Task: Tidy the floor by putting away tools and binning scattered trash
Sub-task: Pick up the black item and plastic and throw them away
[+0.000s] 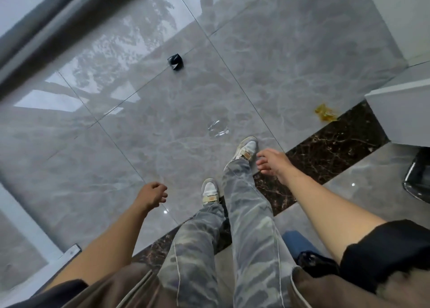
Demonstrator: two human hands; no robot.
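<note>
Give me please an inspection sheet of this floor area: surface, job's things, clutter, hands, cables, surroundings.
Surface: glossy grey tile floor, dark marble strip.
Job's things: black wrapper, clear wrapper, yellow wrapper, all lying apart on the floor.
Clutter: nothing seen beyond those.
Hands: left hand loosely curled, empty; right hand open, empty.
Cables: nothing seen.
Surroundings: window frame at left, white cabinet at right.

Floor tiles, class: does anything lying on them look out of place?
Yes, three scraps of litter: a black crumpled wrapper farthest away, a clear plastic scrap just ahead of the front shoe, and a yellow wrapper beside the dark border strip.
</note>
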